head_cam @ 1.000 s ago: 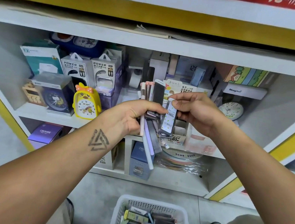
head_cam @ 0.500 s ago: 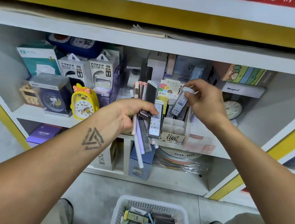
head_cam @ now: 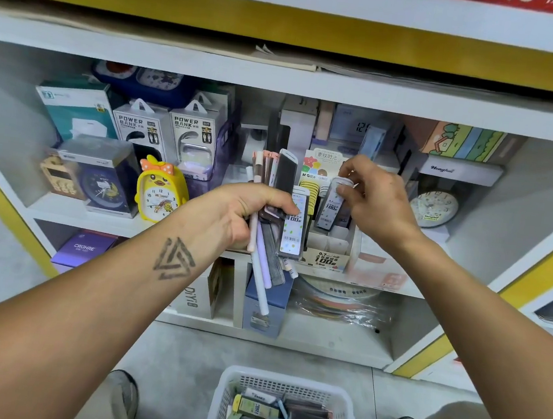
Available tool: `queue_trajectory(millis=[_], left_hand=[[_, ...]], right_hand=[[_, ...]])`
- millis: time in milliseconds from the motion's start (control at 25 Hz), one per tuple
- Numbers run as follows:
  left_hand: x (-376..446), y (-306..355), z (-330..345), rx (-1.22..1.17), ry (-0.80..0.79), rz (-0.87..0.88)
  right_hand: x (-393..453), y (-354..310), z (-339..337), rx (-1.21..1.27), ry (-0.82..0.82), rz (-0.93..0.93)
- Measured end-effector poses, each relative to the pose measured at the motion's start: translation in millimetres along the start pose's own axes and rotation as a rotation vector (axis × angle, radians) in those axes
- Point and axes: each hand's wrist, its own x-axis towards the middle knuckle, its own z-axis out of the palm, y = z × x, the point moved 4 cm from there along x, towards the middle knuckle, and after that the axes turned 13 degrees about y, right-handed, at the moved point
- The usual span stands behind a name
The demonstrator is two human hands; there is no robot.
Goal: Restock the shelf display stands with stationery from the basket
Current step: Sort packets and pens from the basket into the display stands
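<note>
Plastic lead case (head_cam: 332,206), light, stiff, slick: my right hand (head_cam: 377,200) pinches its cap end above the display stand (head_cam: 329,249); my left hand (head_cam: 233,213) clasps a bundle of cases (head_cam: 277,209)

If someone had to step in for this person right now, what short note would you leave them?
Left hand: grips a mixed bundle of pens and slim lead-refill cases.
Right hand: pinches the top of one clear lead-refill case, lowering it into the white cardboard display stand on the middle shelf.
Done: the stand's back rows hold some cases; its front slots look empty.
Left: seat this case, shelve the bundle, then empty the white plastic basket on the floor, which holds more stationery.
</note>
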Motion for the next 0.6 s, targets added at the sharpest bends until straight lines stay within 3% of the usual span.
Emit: queue_trajectory(millis=[160,280,360,440,520,600], left_hand=[[0.3,-1.8,0.7,0.01,0.001,0.003],[-0.1,-2.7,1.6,0.015,-0.004,-0.003],[0.2,-3.1,2.3,0.016,-0.01,-0.006],[0.7,-3.1,3.4,0.016,-0.015,-0.006],[1.1,-2.6,4.8,0.015,-0.025,0.002],[0.7,-3.1,7.6,0.01,-0.052,0.008]], right_hand=[[-0.1,4.0,3.8,0.042,-0.018,0.053],[-8.6,6.6,13.0,0.075,-0.161,0.084],[-11.7,3.8,16.8,-0.024,-0.172,-0.031],[-6.2,-1.6,12.3,-0.107,-0.073,-0.131],[-2.6,-5.3,9.4,0.072,-0.078,0.057],[-10.4,-12.4,17.5,0.438,-0.268,0.351]])
